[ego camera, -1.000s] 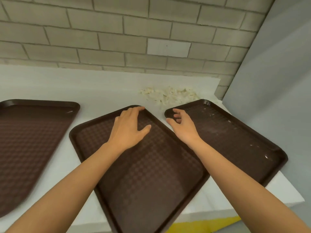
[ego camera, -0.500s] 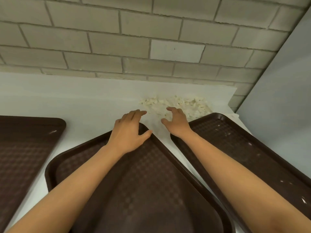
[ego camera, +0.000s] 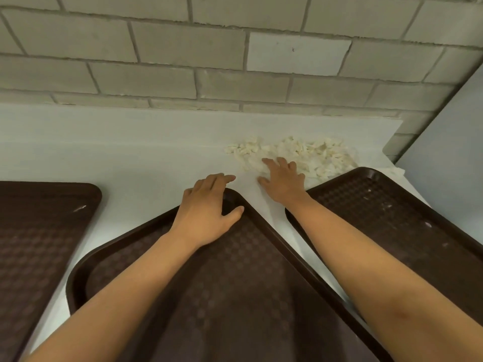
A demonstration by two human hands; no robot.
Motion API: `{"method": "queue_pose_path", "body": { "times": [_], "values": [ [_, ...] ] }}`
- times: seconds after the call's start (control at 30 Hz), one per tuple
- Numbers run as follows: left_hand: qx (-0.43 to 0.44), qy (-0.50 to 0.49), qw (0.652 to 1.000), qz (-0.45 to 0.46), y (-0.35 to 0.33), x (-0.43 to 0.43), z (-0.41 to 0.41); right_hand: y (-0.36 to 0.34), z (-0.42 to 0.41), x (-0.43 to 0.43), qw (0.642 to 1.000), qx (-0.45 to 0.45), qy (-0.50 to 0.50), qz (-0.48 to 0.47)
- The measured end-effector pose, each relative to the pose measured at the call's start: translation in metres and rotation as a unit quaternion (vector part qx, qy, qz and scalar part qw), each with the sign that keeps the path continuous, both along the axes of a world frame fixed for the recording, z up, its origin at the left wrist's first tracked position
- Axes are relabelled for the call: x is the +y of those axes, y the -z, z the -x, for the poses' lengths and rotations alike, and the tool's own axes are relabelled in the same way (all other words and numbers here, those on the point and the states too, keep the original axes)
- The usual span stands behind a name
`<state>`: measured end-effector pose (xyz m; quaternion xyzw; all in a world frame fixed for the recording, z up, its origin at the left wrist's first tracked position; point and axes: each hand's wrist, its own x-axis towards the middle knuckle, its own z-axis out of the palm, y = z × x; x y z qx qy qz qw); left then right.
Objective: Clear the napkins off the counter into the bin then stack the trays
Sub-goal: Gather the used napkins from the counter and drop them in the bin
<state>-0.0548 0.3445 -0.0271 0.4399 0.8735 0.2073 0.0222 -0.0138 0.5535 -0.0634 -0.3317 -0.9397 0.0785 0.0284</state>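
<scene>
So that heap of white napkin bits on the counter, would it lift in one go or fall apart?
It would probably fall apart: the napkin heap looks like many loose torn scraps, not one sheet. The scraps are likely very light and floppy, so some may slip through the spread fingers of the right hand. On the smooth counter they should sweep easily.

Both arms outstretched, left hand (ego camera: 209, 209) and right hand (ego camera: 283, 180) palm-down, fingers relaxed.

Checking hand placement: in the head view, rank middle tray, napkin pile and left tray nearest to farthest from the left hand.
1. middle tray, under the left hand
2. napkin pile, ahead to its right
3. left tray, far left
</scene>
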Motion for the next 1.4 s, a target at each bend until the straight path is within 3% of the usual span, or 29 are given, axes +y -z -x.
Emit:
{"method": "queue_pose_path", "body": {
  "times": [0.13, 0.43, 0.67, 1.03, 1.23, 1.4],
  "values": [
    [0.003, -0.001, 1.000, 0.006, 0.004, 0.000, 0.002, 0.005, 0.007, -0.002, 0.999, 0.011, -0.008, -0.039],
    [-0.006, 0.003, 1.000, 0.004, 0.008, 0.004, 0.000, 0.007, 0.008, -0.002, 0.997, 0.056, -0.058, 0.001],
    [-0.007, 0.010, 1.000, 0.004, 0.008, 0.008, 0.002, -0.006, 0.001, -0.007, 0.974, 0.208, -0.085, -0.008],
    [-0.027, 0.011, 0.999, -0.030, 0.006, 0.045, 0.016, -0.043, -0.008, 0.003, 0.927, 0.372, -0.043, 0.006],
    [-0.025, -0.003, 0.998, -0.055, 0.015, 0.084, 0.037, -0.050, -0.023, 0.015, 0.920, 0.389, -0.034, 0.037],
    [0.010, -0.051, 0.998, -0.018, 0.022, 0.118, 0.065, -0.050, -0.030, 0.023, 0.918, 0.394, -0.032, 0.045]
  ]
}}
